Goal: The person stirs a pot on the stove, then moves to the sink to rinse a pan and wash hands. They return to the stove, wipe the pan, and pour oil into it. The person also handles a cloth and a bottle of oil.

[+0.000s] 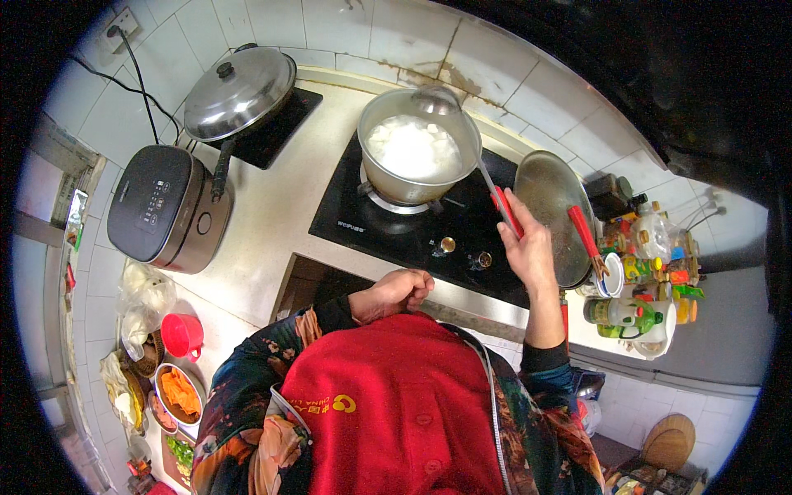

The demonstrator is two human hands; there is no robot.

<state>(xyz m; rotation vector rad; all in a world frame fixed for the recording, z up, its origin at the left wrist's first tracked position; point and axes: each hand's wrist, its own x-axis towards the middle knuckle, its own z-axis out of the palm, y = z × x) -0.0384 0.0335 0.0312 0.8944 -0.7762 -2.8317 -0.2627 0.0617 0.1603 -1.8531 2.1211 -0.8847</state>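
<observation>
My right hand (pixel 528 247) is closed around the red handle of a metal ladle (pixel 435 101). The ladle's bowl is over the far side of a metal pot (pixel 396 188), and its shaft crosses the pot's right rim. Pale chunks (pixel 412 148) lie in whitish liquid inside the pot, partly washed out by glare. The pot stands on the left burner of a black gas stove (pixel 330 206). My left hand (pixel 400 293) is curled into a loose fist in front of my chest, close to the stove's near edge, with nothing visible in it.
A wok (pixel 553 198) rests on the right burner. A red-handled utensil (pixel 584 231), bottles (pixel 627 312) and jars stand farther right. On the left are a lidded pan (pixel 239 91), a rice cooker (pixel 165 210), a red mug (pixel 181 336) and a bowl of orange slices (pixel 198 381).
</observation>
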